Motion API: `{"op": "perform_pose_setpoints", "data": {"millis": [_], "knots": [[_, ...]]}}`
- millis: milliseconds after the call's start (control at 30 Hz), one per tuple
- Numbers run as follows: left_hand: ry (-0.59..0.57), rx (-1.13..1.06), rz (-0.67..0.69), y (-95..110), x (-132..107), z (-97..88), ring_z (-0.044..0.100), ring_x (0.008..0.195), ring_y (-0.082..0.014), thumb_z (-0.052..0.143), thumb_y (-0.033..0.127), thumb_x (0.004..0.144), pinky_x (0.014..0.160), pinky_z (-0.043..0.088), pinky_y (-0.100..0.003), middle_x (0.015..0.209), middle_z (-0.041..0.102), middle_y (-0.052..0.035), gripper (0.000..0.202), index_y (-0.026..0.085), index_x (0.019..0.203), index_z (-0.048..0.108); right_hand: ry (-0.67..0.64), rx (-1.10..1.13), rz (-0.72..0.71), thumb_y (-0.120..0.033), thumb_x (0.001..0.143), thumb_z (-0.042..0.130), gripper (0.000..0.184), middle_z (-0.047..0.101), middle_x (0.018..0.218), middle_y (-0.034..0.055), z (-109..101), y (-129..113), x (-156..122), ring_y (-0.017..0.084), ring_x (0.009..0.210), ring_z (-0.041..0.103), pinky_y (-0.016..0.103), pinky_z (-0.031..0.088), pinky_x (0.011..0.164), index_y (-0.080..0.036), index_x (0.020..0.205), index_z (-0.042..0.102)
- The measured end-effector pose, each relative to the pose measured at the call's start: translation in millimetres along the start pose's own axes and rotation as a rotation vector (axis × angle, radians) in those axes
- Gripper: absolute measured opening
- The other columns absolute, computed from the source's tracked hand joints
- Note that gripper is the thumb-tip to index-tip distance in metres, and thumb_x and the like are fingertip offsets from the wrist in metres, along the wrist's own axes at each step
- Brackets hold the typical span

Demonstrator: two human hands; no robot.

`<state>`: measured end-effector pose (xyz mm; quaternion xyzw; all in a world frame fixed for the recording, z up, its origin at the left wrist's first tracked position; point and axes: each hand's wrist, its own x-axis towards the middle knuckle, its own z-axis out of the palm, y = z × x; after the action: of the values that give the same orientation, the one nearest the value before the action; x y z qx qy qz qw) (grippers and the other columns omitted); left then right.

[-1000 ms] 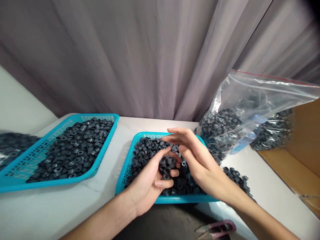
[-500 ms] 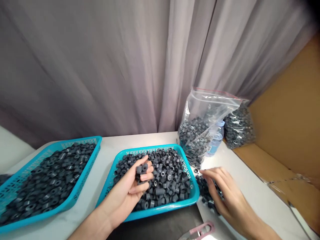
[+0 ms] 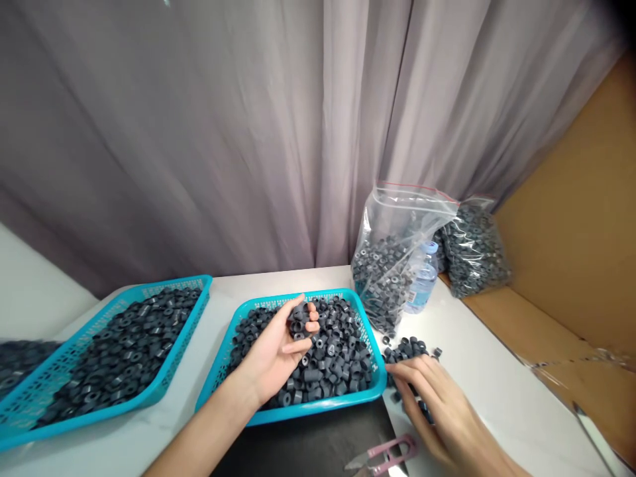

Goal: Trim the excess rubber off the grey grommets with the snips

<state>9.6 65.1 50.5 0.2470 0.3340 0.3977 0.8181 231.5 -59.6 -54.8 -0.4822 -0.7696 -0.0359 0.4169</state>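
My left hand [image 3: 275, 358] is palm up above the middle blue basket [image 3: 318, 407], its fingers curled round several small dark grey hollow cylinders [image 3: 299, 319]. More of the same pieces fill that basket. On the white table to its right lies a loose pile of cylinders [image 3: 412, 347], partly covered by my right hand [image 3: 432, 397]. The fingers of that hand are bent and pressed together, tips down near the basket's right corner. Whatever is between those fingertips is hidden.
A second blue basket [image 3: 185, 358] of cylinders stands at left. Behind the pile are an open clear zip bag [image 3: 382, 278], a water bottle [image 3: 422, 281] and another filled bag [image 3: 474, 252]. Pink-handled snips [image 3: 390, 454] lie by a dark mat [image 3: 308, 450]. Cardboard [image 3: 571, 199] rises at right.
My right hand has shifted slightly left and down, showing more of the loose pile. My left hand, still holding cylinders, is a little further right and higher. The view has moved slightly.
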Motion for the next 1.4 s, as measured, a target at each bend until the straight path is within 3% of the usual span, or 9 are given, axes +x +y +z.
{"op": "perform_pose_setpoints", "data": {"millis": [200,400,567,700,867,1000,1133,1267,1400], "knots": [[-0.038,0.12,0.093,-1.7,8.9,18.5,0.044,0.049,-0.0017,0.056,0.019,0.098,0.029,0.026,-0.006,0.075,0.048,0.0019,0.018,0.011,0.083,0.059,0.013,-0.014,-0.041,-0.004,0.098,0.043,0.035,0.066,0.1,0.0119,6.4,3.8,-3.0,0.023,0.087,0.061,0.039,0.054,0.074,-0.016,0.129,0.054],[-0.112,0.222,0.082,-11.6,18.3,38.3,0.035,0.046,-0.0001,0.063,0.024,0.096,0.031,0.022,-0.007,0.071,0.043,0.0047,0.025,0.013,0.075,0.055,0.068,0.078,-0.063,-0.002,0.096,0.044,0.03,0.067,0.096,0.0102,6.5,3.4,2.8,0.02,0.083,0.064,0.035,0.056,0.071,-0.016,0.118,0.059],[-0.173,0.284,0.008,-37.1,13.7,49.4,0.038,0.05,-0.0017,0.06,0.03,0.098,0.034,0.018,-0.009,0.075,0.045,0.003,0.026,0.014,0.079,0.053,0.268,0.204,0.037,-0.006,0.095,0.052,0.025,0.064,0.094,0.0084,-0.1,-10.3,10.5,0.02,0.082,0.063,0.033,0.055,0.069,-0.017,0.117,0.059],[-0.188,0.325,-0.064,-60.3,5.8,58.1,0.038,0.054,-0.0024,0.063,0.036,0.097,0.037,0.018,-0.01,0.078,0.047,0.002,0.027,0.014,0.083,0.055,0.333,0.221,0.107,-0.011,0.093,0.061,0.028,0.061,0.094,0.0067,-9.7,-21.4,18.5,0.018,0.083,0.059,0.03,0.053,0.069,-0.019,0.119,0.058],[-0.111,0.434,-0.117,-82.3,-4.1,66.1,0.042,0.061,-0.0035,0.067,0.045,0.092,0.043,0.026,-0.01,0.089,0.055,-0.0003,0.031,0.015,0.095,0.059,0.396,0.244,0.25,-0.014,0.092,0.065,0.025,0.06,0.095,0.0045,-15.3,-27.2,26.7,0.018,0.084,0.056,0.03,0.05,0.07,-0.02,0.115,0.058],[-0.077,0.607,-0.045,-91.0,-3.2,66.8,0.043,0.065,-0.0062,0.061,0.055,0.093,0.046,0.029,-0.012,0.088,0.054,0.0017,0.037,0.018,0.096,0.057,0.382,0.284,0.293,-0.013,0.094,0.062,0.016,0.06,0.088,0.0018,-15.3,-25.0,25.7,0.016,0.08,0.055,0.029,0.048,0.068,-0.021,0.108,0.06],[-0.189,0.863,0.165,-88.4,0.6,61.7,0.039,0.062,-0.0081,0.05,0.056,0.098,0.051,0.033,-0.016,0.075,0.043,0.0058,0.038,0.021,0.084,0.051,0.358,0.281,0.246,-0.008,0.095,0.06,0.019,0.061,0.089,0.0021,-16.6,-19.7,20.9,0.016,0.081,0.056,0.029,0.048,0.068,-0.021,0.109,0.062],[-0.208,1.081,0.344,-87.9,-2.9,53.9,0.043,0.069,-0.0118,0.047,0.051,0.101,0.061,0.04,-0.02,0.076,0.046,0.0043,0.035,0.023,0.08,0.05,0.324,0.18,0.196,-0.005,0.094,0.061,0.019,0.061,0.093,0.0041,-17.9,-17.7,18.0,0.016,0.086,0.057,0.03,0.049,0.073,-0.019,0.107,0.063],[-0.15,1.048,0.279,-95.6,-3.5,48.7,0.042,0.066,-0.0119,0.051,0.054,0.098,0.057,0.038,-0.021,0.076,0.044,0.0039,0.035,0.023,0.083,0.053,0.33,0.106,0.167,-0.004,0.093,0.063,0.022,0.062,0.097,0.005,-17.6,-19.7,18.7,0.016,0.089,0.058,0.031,0.05,0.077,-0.018,0.109,0.063]]}}
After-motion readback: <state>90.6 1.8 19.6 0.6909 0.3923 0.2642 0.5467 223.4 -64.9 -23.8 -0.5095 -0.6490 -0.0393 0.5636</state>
